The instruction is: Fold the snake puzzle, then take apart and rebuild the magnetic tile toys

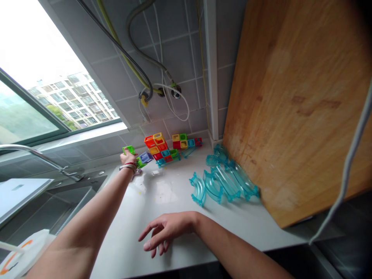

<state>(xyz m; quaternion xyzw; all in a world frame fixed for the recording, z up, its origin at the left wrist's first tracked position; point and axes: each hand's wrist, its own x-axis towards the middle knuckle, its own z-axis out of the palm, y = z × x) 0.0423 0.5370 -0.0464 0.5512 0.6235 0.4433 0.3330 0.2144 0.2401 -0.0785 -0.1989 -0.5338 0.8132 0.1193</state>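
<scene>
My left hand (128,157) reaches far across the white countertop (162,201) and grips a green cube block (128,149), with another green piece by the wrist. Just right of it lies a blue-purple block (145,157) and a stack of red, orange, yellow and green cube blocks (158,146) against the tiled wall. My right hand (164,230) rests near the counter's front edge, fingers spread, holding nothing. Several clear turquoise curved track pieces (223,180) lie to the right of the blocks.
A large wooden cutting board (299,108) leans against the wall on the right. A sink (43,209) with a metal faucet (37,155) is at the left. Hoses and cables (145,81) hang on the tiled wall. A window (43,93) is at upper left.
</scene>
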